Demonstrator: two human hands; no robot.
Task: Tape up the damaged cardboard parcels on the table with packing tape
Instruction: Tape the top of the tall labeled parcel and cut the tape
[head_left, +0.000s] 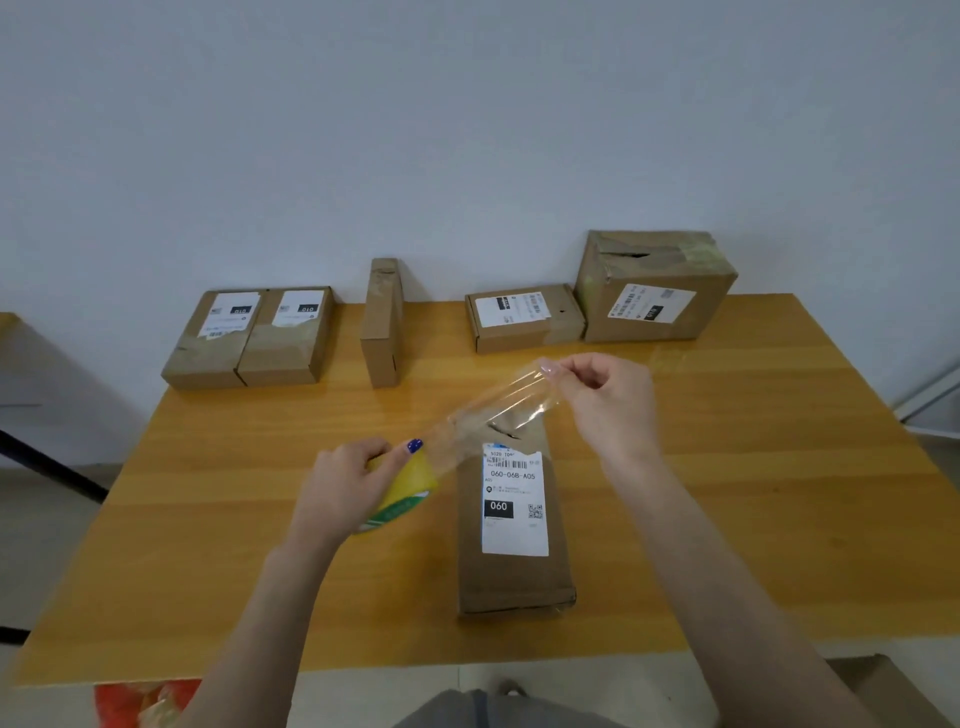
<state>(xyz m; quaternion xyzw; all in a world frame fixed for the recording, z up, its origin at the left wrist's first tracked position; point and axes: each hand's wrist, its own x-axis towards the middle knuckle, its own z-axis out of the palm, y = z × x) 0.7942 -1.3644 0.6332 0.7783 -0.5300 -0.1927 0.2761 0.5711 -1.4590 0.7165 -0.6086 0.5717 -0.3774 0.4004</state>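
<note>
Parcel (514, 525) lower centre on table (727, 519), label up | left hand (343, 488) grips yellow tape roll (408, 491) | right hand (605, 400) pinches clear strip (488, 410) (stretched above parcel's far end)

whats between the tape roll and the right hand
A strip of clear tape, pinched by the right hand, over the far end of the labelled parcel; head view.
</note>
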